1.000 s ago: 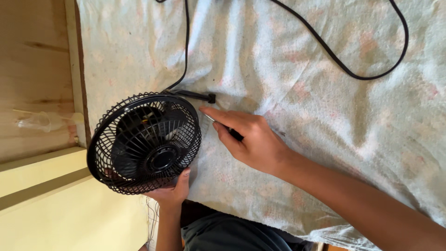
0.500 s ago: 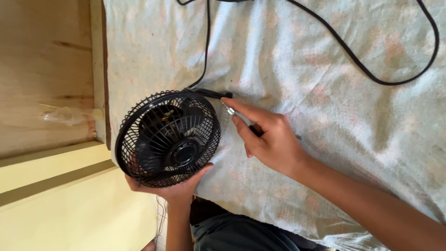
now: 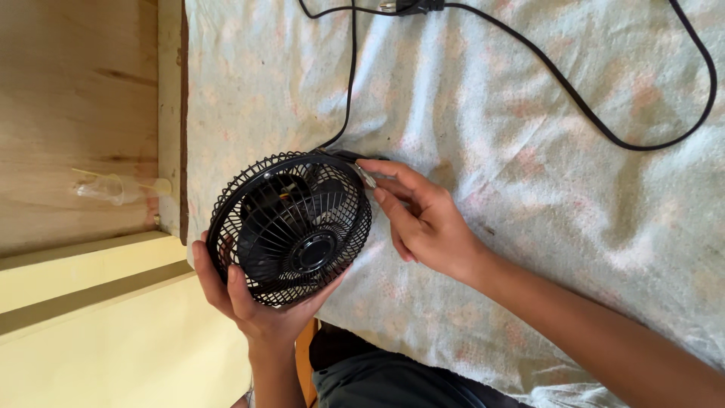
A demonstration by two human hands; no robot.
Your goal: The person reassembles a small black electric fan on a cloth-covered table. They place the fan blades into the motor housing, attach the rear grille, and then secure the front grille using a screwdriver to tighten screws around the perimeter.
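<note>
While only the head view is available, it covers both hands. Landmark: small black fan (image 3: 291, 229) with round wire grille, sitting at the edge of a pale patterned cloth (image 3: 529, 113).

Left hand (image 3: 245, 298): cupped under the fan's lower rim, fingers wrapped up around the grille on the side away from the cloth's middle. Grasping the fan, holding it tilted with the grille face towards the camera.

Right hand (image 3: 423, 223): just beside the fan, on the cloth side. Fingers pinched around a thin metal-tipped tool (image 3: 368, 177), tip touching the fan's rim near where the cable leaves it. Cannot tell what kind of tool; most of it is hidden in the hand. Forearm runs away from the fan across the cloth.

Black power cable (image 3: 574, 102): exits the fan's rim next to the tool tip, runs away from the fan, then loops wide across the cloth. Plug (image 3: 404, 7) lies on the cloth well apart from the fan.

Beyond the fan, off the cloth: a wooden surface (image 3: 75, 98) with a small clear plastic item (image 3: 113, 189) lying on it, near the fan's far side. Dark clothing (image 3: 377, 374) shows below the fan.
</note>
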